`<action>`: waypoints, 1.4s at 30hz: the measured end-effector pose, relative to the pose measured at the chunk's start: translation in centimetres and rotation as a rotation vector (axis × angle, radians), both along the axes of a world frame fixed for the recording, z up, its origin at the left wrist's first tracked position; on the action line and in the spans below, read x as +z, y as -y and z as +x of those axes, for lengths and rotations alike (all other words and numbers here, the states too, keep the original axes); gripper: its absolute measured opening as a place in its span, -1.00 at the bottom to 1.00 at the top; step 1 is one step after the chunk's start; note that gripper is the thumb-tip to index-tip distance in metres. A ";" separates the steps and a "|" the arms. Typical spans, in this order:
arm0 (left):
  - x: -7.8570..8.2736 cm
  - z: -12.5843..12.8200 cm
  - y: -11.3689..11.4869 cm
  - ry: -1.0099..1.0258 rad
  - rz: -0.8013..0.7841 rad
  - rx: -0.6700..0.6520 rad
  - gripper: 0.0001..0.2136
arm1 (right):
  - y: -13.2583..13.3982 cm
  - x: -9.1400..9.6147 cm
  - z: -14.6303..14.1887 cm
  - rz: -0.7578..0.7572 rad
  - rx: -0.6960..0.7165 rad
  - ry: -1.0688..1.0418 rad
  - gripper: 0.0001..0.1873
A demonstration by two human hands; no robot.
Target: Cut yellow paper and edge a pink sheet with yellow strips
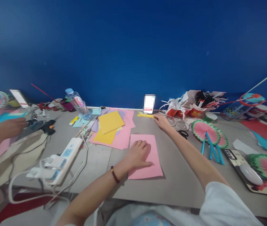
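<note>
Pink sheet (pixel 157 157) is lying near the tabletop's (pixel 182 188) front edge, partly under the left grip (pixel 136 154), which is resting spread flat upon it. Near the back edge, the right grip (pixel 161 121) is touching yellow strips (pixel 145 115); whether pinching them, I cannot tell. Steadying while reaching seems the step in hand; lifting strips would be calling for a firm pinch.

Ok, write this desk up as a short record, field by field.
left hand: open, palm down on the pink paper sheet
right hand: at the end of the yellow strip, grip unclear
behind strip: phone, upright
left of sheet: paper pile, yellow on top; white power strip
right of sheet: black-handled scissors; pink-and-green paper fans with blue sticks
far left: another person's hand
</note>
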State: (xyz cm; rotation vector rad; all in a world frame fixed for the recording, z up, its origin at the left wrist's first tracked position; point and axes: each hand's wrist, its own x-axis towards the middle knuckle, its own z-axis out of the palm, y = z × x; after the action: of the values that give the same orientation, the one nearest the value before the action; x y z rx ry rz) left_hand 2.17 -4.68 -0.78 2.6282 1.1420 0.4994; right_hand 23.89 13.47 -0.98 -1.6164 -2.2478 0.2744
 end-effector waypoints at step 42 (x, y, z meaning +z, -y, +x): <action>-1.9 0.6 -1.0 -0.069 -0.072 -0.010 0.08 | 9.9 3.7 1.3 -0.633 -0.073 -1.282 -0.72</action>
State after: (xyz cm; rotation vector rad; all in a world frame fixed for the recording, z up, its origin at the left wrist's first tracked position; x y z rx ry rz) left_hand 2.79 -3.67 -2.67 2.6059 1.1448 0.3609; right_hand 25.18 3.55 2.70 -1.1248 -1.1124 1.5747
